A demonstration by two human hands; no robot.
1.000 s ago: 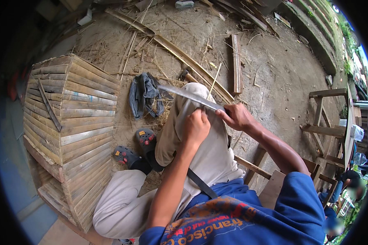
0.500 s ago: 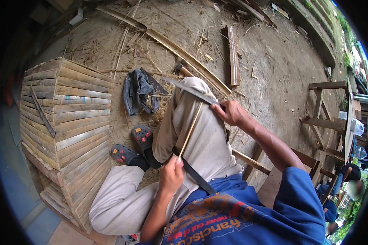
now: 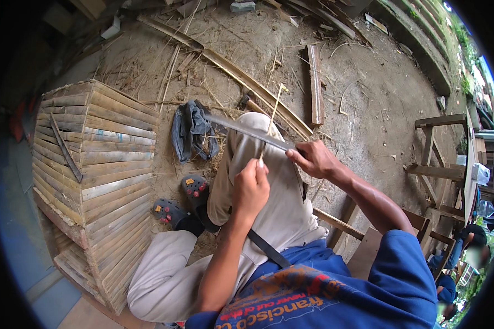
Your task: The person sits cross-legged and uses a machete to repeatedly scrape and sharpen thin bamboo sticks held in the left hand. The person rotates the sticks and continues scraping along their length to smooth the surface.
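My right hand [image 3: 315,159] is closed around the handle of a long-bladed knife [image 3: 241,128]. Its blade points left across my raised knee in pale trousers [image 3: 280,192]. Pinched in my left hand [image 3: 251,189] is a thin bamboo strip [image 3: 278,104], which slants away past the knee. The strip crosses the blade close to the handle and seems to touch it. A black strap [image 3: 266,248] lies across my thigh, below the left hand.
On the left stands a slatted bamboo box [image 3: 115,159]. A dark cloth [image 3: 191,131] lies on the dirt beyond my clogs [image 3: 170,211]. A hammer [image 3: 253,105], a long split bamboo length [image 3: 247,79] and a wooden board [image 3: 315,85] lie ahead. Wooden frames [image 3: 436,170] stand right; people [image 3: 450,285] are behind them.
My left hand has moved forward, toward the blade, carrying the bamboo strip. The strip's far end now reaches well past the knife. The right hand has shifted only slightly.
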